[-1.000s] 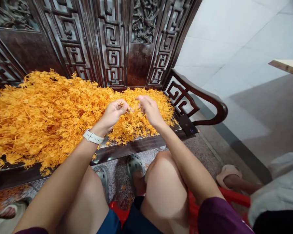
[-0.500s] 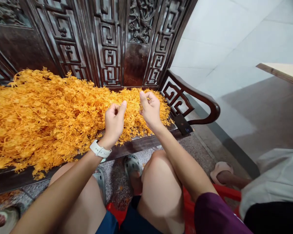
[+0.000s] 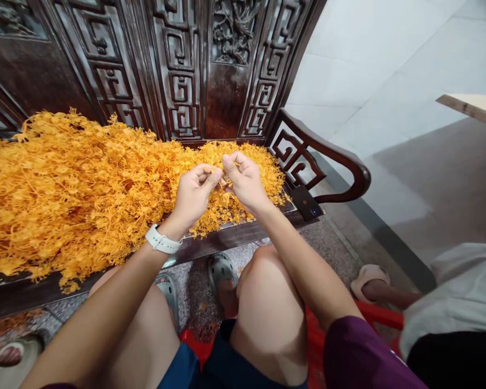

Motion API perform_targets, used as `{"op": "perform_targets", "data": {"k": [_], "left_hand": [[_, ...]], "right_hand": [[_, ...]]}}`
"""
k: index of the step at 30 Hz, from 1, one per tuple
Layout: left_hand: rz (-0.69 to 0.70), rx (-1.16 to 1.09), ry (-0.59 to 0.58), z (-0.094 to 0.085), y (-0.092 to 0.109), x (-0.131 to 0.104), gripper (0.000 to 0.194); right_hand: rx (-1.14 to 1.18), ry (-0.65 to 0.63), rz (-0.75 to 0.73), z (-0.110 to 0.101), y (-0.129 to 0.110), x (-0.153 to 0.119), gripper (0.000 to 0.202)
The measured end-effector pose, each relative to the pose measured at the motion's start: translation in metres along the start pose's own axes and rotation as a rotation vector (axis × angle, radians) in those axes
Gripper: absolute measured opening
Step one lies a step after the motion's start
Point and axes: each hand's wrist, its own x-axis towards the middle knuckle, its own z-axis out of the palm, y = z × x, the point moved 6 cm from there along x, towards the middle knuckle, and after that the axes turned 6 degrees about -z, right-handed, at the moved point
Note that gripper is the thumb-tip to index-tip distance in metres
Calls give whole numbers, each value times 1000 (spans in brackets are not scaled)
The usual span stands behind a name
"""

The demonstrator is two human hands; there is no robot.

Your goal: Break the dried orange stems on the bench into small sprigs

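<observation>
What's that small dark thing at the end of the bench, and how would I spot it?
Find the carved dark wooden bench piled with orange sprigs. Follow its seat to the right end, under the curved armrest. There lies a flat dark phone-like slab, the only smooth, black thing beside the orange heap.

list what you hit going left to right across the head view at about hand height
orange sprig heap → left hand → right hand → carved bench armrest → grey floor
</observation>
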Motion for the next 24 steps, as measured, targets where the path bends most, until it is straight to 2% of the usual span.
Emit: {"op": "perform_targets", "data": {"k": [4, 6, 9, 14, 19, 24], "left_hand": [[-186, -190, -80, 4, -3, -1, 15], [-225, -212, -95, 5, -4, -1, 19], [-244, -255, -101, 5, -5, -3, 22], [-293, -466, -240, 17, -2, -9, 22], [-318, -540, -201, 20, -5, -11, 17], [-317, -614, -201, 19, -5, -14, 22]], "right_hand": [[190, -143, 119, 10, 2, -3, 52], [236, -185, 140, 13, 0, -5, 53], [292, -224, 140, 15, -4, -5, 49], [372, -265, 186, 13, -5, -6, 46], [434, -265, 175, 12, -4, -6, 41], [483, -291, 128, 14, -8, -6, 43]]}}
